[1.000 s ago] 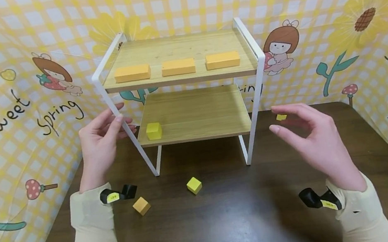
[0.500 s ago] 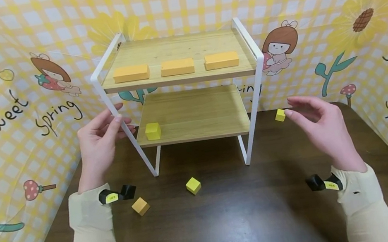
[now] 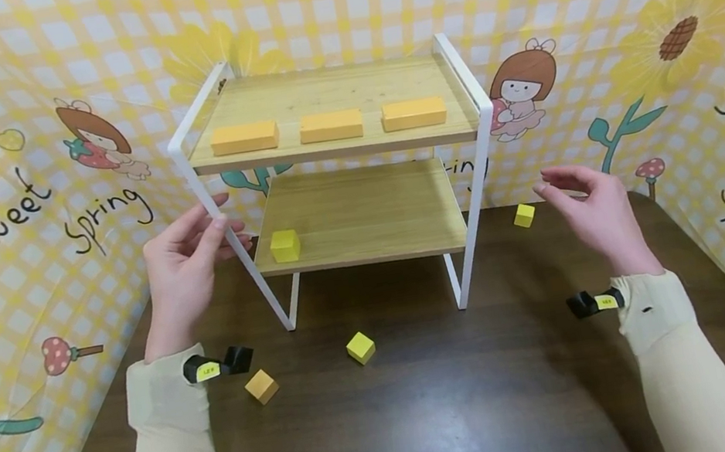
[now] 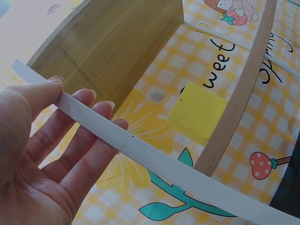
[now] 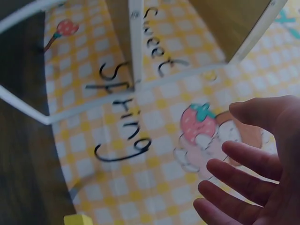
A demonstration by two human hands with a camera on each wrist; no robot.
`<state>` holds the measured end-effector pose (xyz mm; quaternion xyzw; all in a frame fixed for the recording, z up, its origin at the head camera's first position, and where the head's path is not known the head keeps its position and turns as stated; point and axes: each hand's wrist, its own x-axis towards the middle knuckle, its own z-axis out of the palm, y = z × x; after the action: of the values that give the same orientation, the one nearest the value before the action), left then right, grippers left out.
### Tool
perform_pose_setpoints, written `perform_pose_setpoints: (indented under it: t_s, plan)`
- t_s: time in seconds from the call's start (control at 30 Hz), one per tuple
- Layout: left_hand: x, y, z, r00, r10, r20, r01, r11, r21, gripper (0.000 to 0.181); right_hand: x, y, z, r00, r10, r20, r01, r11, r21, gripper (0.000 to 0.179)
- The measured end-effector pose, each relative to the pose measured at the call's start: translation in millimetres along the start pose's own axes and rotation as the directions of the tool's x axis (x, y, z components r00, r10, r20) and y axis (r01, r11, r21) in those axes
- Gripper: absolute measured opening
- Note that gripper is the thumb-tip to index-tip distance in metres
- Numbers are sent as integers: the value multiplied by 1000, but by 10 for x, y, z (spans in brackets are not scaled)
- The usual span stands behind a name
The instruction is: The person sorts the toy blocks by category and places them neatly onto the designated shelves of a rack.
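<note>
On the left, my left hand point(image 3: 183, 272) grips the white metal post of a two-tier shelf point(image 3: 361, 214), thumb in front and fingers behind. In the left wrist view the thumb presses that post point(image 4: 117, 133). A yellow cube point(image 3: 285, 246) sits at the left of the lower tier. Out to the right, my right hand point(image 3: 596, 214) hovers with nothing in it, thumb and fingers apart in the right wrist view. Just left of it, a second yellow cube point(image 3: 524, 215) rests on the dark table, apart from the fingers.
Three orange blocks, left point(image 3: 245, 138), middle point(image 3: 330, 126) and right point(image 3: 414, 113), line the upper tier's front. Before the shelf, a yellow cube point(image 3: 361, 348) and an orange cube point(image 3: 262, 387) lie on the table point(image 3: 433, 418). A checked cloth point(image 3: 329, 4) surrounds the table.
My right hand has drawn away from the far-right yellow cube, moving right and then upward, so the cube now shows fully. The left hand keeps its grip on the post.
</note>
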<state>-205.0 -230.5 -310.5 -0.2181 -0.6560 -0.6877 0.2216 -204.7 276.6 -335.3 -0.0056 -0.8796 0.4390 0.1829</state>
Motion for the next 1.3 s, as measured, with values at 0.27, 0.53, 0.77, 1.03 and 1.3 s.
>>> perform_pose_setpoints:
  t_s: [0.27,0.53,0.77,1.03,1.3]
  plan:
    - [3,8,5,1000,-1,-11,1,1000,4,27,356,152,51,998,30,57,-27,998,-57,66]
    - [7,6,10,1000,0,-6,0,1000,-9,27,609,312,100,989,50,137,-32,991,-131,65]
    - [9,3,7,1000,8,-5,-8,1000,-8,28,754,486,169,965,54,255,-7,983,-181,61]
    - [-1,1,7,1000,7,-1,-7,1000,3,29,775,677,265,939,71,336,-3,980,-200,57]
    - [-5,-3,7,1000,3,-2,-3,1000,-2,27,748,883,375,919,94,382,-8,975,-220,51]
